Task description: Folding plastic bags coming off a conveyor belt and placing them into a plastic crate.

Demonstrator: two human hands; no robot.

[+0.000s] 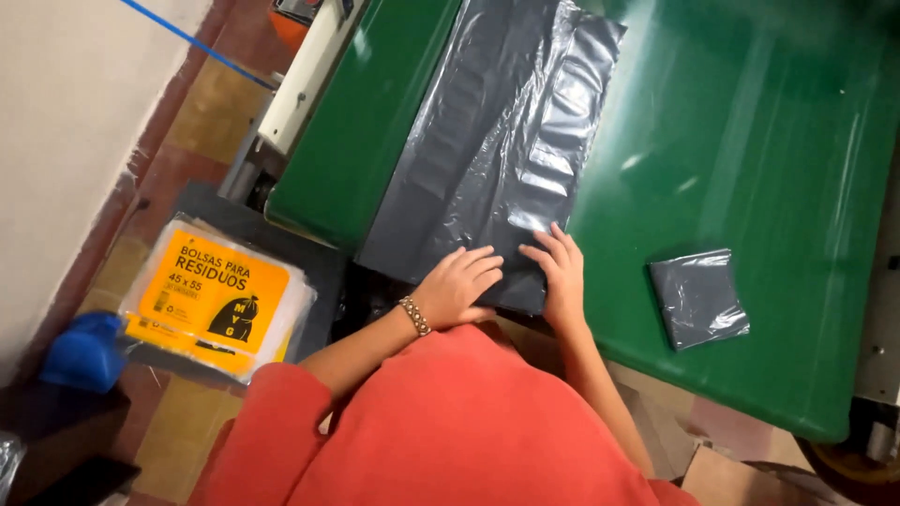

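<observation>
Both hands rest flat on the near end of a grey bag (pixel 487 150) spread on the green table (pixel 750 141). The left hand (pixel 459 286) lies palm down with fingers together, pressing the bag's near left corner just at the table's near edge; a beaded bracelet (pixel 414 316) circles its wrist. The right hand (pixel 561 267) sits just beside it, fingers slightly spread, flat on the bag and gripping nothing. The bag's long axis runs away from the hands toward the far edge of the table, so nearly all of its length lies beyond the fingertips, and both hands are equally near it. A small folded grey bag (pixel 698 298) lies to the right, well apart from the right hand, near the table's near edge. Left of the table, on a lower dark surface, sits a stack of packs with an orange label (pixel 217 295), and a blue object (pixel 84 349) beside it.
</observation>
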